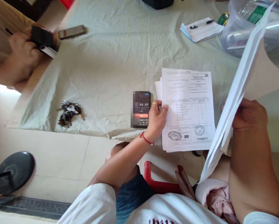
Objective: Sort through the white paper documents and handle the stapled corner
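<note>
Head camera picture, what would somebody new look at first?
Probably the stamped white page, right of the picture's middle, in the left hand. Next, the tilted papers farther right, held by the right hand. On the pale tablecloth, a dark phone lies left of the page, and a bunch of keys lies farther left.

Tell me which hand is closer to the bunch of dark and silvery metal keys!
Left. The left hand, gripping white printed papers, is right of the keys in the picture; the right hand, gripping raised white sheets, is much farther right.
</note>
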Tool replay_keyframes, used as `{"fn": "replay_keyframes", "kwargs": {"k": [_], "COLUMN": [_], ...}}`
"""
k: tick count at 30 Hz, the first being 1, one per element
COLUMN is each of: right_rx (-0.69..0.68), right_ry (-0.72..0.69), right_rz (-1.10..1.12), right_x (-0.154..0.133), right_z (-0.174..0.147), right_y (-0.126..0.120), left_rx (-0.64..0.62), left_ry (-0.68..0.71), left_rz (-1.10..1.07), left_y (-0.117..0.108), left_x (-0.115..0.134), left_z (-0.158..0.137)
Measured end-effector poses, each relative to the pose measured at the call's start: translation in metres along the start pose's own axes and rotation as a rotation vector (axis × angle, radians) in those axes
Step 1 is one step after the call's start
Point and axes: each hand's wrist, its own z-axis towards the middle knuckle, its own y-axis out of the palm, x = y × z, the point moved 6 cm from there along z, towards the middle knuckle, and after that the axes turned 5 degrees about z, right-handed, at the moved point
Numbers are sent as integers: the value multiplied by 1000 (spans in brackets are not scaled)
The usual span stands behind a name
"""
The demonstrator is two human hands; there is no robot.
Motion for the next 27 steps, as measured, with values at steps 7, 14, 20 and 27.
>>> {"fn": "replay_keyframes", "kwargs": {"k": [7, 14, 20, 27], "right_rx": [14, 13, 32, 9], "right_ry": [-5, -9, 6, 15], "right_rz": [27, 38, 27, 25], "right_x": [-5, -5, -3, -3], "right_z": [-9, -10, -10, -10], "right_y": [9, 10, 9, 9], "left_rx": [8, -34, -38, -33], "left_ry": [-10, -42, -35, 2], "left_rz": [10, -4, 19, 56], "left_y": [-1, 2, 0, -1], "left_x": [0, 1, 0, 0], "left_z": [1, -1, -1, 0]}}
